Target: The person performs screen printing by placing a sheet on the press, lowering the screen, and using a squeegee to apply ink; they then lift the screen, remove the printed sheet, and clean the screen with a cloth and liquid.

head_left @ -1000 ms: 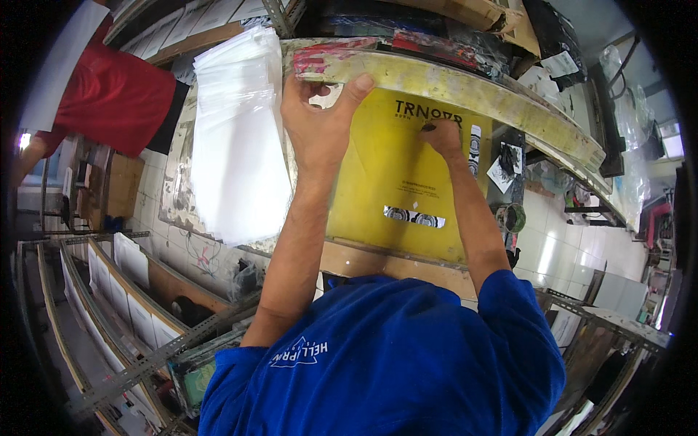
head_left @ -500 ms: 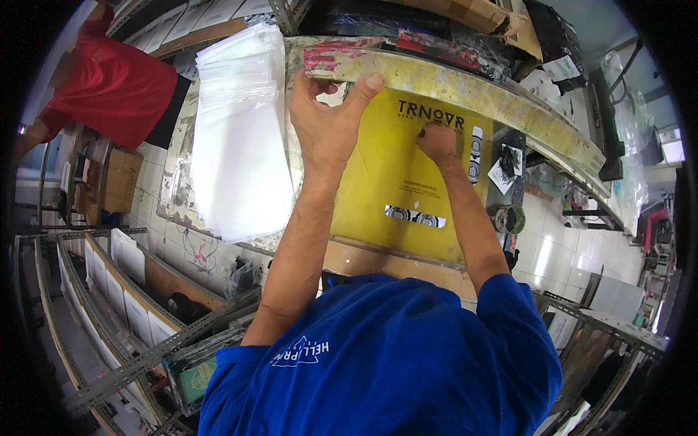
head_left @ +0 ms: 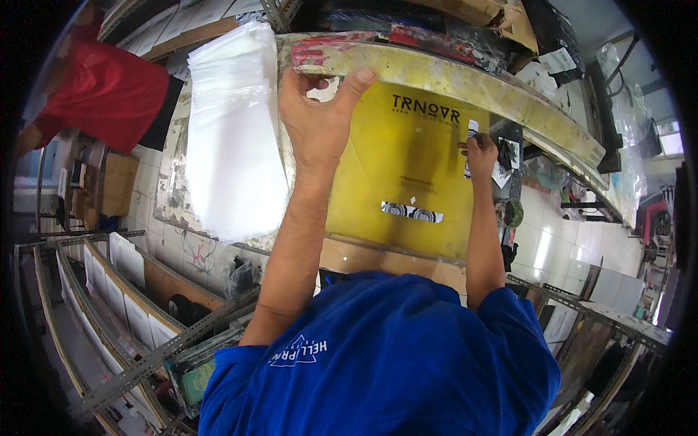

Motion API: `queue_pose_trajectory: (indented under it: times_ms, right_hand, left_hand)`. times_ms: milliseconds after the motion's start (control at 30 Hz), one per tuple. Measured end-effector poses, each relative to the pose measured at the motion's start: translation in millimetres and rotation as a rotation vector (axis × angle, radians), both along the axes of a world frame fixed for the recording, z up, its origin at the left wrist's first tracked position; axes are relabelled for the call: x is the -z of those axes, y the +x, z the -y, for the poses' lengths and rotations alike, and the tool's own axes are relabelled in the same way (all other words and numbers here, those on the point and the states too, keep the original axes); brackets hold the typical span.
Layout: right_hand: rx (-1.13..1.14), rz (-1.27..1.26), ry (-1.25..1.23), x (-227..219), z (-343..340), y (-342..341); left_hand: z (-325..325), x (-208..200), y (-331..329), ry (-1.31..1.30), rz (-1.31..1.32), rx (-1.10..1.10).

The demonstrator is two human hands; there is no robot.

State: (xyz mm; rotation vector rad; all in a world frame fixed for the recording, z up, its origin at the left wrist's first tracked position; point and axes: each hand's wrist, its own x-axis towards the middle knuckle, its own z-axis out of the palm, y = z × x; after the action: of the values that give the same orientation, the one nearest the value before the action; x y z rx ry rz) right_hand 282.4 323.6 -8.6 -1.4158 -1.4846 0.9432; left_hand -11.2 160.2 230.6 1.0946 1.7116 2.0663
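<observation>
My left hand [head_left: 316, 120] grips the left end of a long, paint-stained yellowish frame bar [head_left: 472, 80], thumb laid along its near face and fingers curled around it. Below the bar spreads a yellow panel [head_left: 378, 163] with black lettering near its top and fainter small print lower down. A silver-and-black patterned strip [head_left: 411, 211] lies along its lower part. My right hand [head_left: 481, 152] is closed over a second, upright patterned strip [head_left: 473, 126] at the panel's right edge; whether something is pinched in its fingers is hidden.
Left of the panel lies a stack of white sheets in clear sleeves [head_left: 236, 152] on a stained table. A small round container [head_left: 510, 213] stands at the right edge. Slotted metal racks with boards [head_left: 131, 291] flank me. A person in a red shirt [head_left: 113, 94] is at far left.
My right hand has moved right, from below the black lettering to the upright strip at the panel's edge. My left hand still holds the bar; the whole view has shifted slightly.
</observation>
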Motion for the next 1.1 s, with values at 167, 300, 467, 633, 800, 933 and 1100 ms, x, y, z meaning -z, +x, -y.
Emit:
queue_pose_trajectory:
  times_ms: [167, 300, 467, 633, 800, 933, 1100]
  right_hand:
    - [-0.239, -0.305, -0.309, -50, 90, 36]
    - [-0.395, -0.096, -0.461, -47, 135, 48]
    - [-0.562, 0.198, -0.142, -25, 158, 28]
    - [-0.575, 0.351, 0.078, -24, 160, -11]
    - [-0.697, 0.573, 0.159, -25, 154, -26]
    - [-0.743, 0.657, 0.185, -16, 147, -28]
    - [-0.848, 0.565, 0.195, -8, 133, -22]
  left_hand:
    - [1, -4, 3, 0.066, 0.011, 0.005]
    - [3, -1, 3, -0.012, 0.013, 0.013]
    - [4, -3, 7, 0.035, 0.056, 0.046]
    - [4, 1, 5, 0.059, 0.053, 0.059]
    - [6, 4, 5, 0.036, 0.008, 0.045]
    - [6, 6, 4, 0.049, -0.001, 0.045]
    - [6, 7, 5, 0.053, -0.004, 0.041]
